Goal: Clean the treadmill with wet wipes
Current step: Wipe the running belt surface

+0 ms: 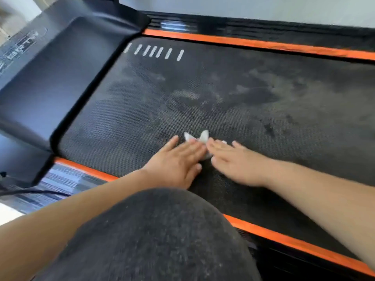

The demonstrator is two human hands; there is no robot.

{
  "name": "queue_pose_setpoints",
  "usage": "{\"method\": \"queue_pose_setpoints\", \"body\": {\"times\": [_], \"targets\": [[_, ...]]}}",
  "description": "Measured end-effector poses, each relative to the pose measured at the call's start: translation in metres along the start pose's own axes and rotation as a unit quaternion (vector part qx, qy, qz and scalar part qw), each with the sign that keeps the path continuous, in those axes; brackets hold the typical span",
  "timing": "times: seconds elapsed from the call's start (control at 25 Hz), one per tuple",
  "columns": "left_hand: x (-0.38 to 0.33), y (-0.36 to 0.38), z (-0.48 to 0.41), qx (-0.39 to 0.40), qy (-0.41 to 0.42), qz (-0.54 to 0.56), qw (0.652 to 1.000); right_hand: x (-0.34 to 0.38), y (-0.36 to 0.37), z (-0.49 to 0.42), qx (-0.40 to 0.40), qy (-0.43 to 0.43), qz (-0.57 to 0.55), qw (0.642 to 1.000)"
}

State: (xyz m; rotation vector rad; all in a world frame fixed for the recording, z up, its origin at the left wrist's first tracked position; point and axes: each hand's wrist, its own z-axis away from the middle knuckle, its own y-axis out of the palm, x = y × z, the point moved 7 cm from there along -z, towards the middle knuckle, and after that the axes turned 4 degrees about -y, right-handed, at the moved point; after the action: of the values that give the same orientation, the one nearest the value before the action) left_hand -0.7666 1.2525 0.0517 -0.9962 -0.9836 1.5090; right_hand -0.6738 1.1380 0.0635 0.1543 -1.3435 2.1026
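The treadmill's black textured belt (233,94) fills the middle of the view, with pale dusty smears across it. A small white wet wipe (199,137) lies on the belt near its front edge. My left hand (176,161) lies flat with straight fingers pressing on the wipe's left part. Beside it my right hand (233,159) also lies flat, fingers straight, pressing on the wipe's right part. Only two white corners of the wipe stick out past the fingertips; most of it is hidden under the hands.
Orange strips (263,44) run along both long sides of the belt. The black motor cover (67,67) rises at the left end. My knee in dark grey fabric (154,236) fills the lower middle. A black cable (30,192) lies at lower left.
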Motion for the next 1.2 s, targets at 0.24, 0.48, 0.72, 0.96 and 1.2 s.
{"method": "queue_pose_setpoints", "body": {"times": [0.24,0.48,0.72,0.96,1.2], "targets": [[0.017,0.005,-0.006,-0.032,-0.128,0.04,0.99,-0.071,-0.018,0.013,-0.064,0.196,0.031,0.978],[0.048,-0.001,-0.017,-0.026,-0.053,-0.01,0.998,-0.008,0.0,0.0,-0.019,-0.023,-0.018,0.999],[0.082,-0.016,-0.029,-0.037,-0.218,0.022,0.975,-0.083,-0.017,-0.003,-0.081,0.223,0.055,0.97],[-0.03,0.011,0.0,0.042,0.156,-0.02,0.987,-0.003,0.004,0.007,-0.013,-0.027,-0.046,0.999],[0.026,0.008,-0.01,-0.013,-0.124,0.023,0.992,-0.068,0.003,0.028,-0.119,0.146,0.075,0.979]]}}
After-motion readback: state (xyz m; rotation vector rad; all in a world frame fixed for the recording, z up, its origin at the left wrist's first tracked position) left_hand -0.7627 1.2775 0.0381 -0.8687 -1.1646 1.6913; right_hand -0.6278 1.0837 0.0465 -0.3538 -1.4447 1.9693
